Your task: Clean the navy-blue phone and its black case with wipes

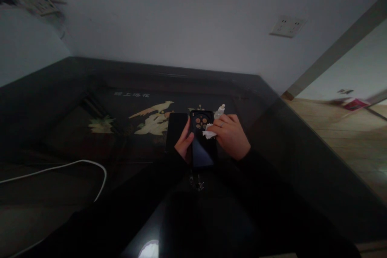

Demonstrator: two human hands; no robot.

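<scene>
Left hand (pixel 184 143) grips phone case (pixel 203 151), right hand (pixel 231 136) pinching white tissue (pixel 208 134).

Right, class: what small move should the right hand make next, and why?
Probably draw the white tissue down the dark phone case: the right hand pinches the tissue at the case's upper right part, while the left hand grips its left edge, which should steady it.

Black phone case (pixel 202 151) (holed), crumpled tissue (pixel 208 133) overlapping.
</scene>
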